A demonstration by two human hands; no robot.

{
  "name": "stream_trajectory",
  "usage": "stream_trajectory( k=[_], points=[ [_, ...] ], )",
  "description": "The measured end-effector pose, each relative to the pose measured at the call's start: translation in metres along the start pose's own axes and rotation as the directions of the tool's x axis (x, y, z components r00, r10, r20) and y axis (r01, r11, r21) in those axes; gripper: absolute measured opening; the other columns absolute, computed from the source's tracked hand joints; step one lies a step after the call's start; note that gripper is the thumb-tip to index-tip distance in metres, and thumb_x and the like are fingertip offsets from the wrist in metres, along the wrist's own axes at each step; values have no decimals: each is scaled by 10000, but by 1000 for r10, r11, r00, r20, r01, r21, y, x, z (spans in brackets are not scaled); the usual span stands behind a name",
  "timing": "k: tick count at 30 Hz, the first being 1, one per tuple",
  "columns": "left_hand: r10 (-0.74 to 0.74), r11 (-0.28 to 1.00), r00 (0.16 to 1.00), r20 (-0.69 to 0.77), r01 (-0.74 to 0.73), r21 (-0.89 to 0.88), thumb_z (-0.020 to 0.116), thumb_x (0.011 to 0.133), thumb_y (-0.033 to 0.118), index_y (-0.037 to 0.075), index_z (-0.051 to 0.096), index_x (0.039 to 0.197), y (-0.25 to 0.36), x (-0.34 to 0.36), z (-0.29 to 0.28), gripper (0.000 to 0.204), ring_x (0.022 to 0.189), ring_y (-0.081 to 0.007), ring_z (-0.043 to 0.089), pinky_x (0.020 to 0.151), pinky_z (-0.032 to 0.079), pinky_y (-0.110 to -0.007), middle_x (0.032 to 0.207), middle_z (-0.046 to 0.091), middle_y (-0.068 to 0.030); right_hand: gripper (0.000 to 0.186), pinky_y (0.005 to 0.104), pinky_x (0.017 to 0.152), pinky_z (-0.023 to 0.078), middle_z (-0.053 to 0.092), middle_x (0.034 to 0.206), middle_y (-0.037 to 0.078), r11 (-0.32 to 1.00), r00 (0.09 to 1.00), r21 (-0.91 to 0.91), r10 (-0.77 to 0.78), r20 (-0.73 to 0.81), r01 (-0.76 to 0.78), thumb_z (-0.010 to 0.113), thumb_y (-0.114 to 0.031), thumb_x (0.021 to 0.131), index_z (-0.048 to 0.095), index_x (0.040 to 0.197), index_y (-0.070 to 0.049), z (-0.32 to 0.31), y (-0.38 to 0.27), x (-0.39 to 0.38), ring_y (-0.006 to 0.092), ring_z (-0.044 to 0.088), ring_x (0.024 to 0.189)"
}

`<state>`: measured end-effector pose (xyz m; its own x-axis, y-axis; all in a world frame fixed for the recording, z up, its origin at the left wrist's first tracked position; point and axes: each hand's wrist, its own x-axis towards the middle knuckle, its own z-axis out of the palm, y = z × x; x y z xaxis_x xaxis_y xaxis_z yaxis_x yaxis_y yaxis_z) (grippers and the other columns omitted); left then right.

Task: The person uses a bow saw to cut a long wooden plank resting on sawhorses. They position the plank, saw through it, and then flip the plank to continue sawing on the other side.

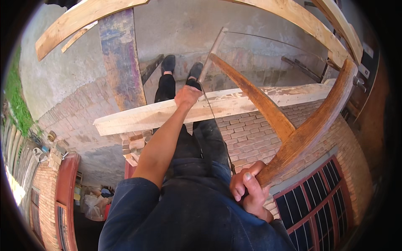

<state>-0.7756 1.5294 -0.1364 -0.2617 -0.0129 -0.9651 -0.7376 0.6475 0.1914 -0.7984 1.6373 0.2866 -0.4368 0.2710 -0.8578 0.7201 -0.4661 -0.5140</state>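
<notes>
My right hand is closed around the lower end of the curved wooden arm of a frame saw. Its straight brown crossbar runs up and left to a slimmer end piece, and a thin cord spans the far side. The narrow blade crosses a long pale wooden beam; how deep it sits in the wood I cannot tell. Just left of the blade, my left hand grips the beam, fingers curled over its far edge and partly hidden. The beam lies across in front of my legs.
A paint-stained board stretches away beyond the beam's left part. Pale planks curve along the top, with more at upper right. At lower right is a red-framed barred window; plastic bags lie at lower left.
</notes>
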Motion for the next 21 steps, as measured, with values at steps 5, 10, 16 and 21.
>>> stream_trajectory(
  k=[5,10,16,21],
  points=[
    [0,1000,1000,-16,-1,-22,835,745,396,277,899,908,-5,6,4,211,1032,-313,794,924,606,-415,1034,848,-84,203,296,459,410,481,617,74,1000,1000,-10,-7,20,8,622,-48,1071,458,951,-51,-1,-1,3,131,424,472],
    [9,999,1000,-11,-10,-33,837,739,395,273,897,901,-1,3,4,212,1034,-315,793,924,609,-421,1035,848,-84,212,290,441,397,487,614,69,999,999,-33,25,-39,-27,629,-46,1070,465,937,-56,8,2,8,123,432,467],
    [2,1000,1000,-25,-3,-21,837,742,392,271,895,888,-2,1,1,198,1013,-319,792,910,608,-417,998,848,-76,241,290,425,383,510,622,70,998,999,-55,23,-24,-25,650,-59,1066,487,889,-59,13,23,46,117,434,459],
    [-3,999,1000,-11,3,-38,839,744,377,264,892,873,1,-1,0,179,1002,-315,792,895,607,-420,981,847,-70,245,291,432,389,509,619,70,998,996,-35,50,-81,-53,667,-82,1066,489,899,-59,15,11,27,121,452,473]
  ],
)
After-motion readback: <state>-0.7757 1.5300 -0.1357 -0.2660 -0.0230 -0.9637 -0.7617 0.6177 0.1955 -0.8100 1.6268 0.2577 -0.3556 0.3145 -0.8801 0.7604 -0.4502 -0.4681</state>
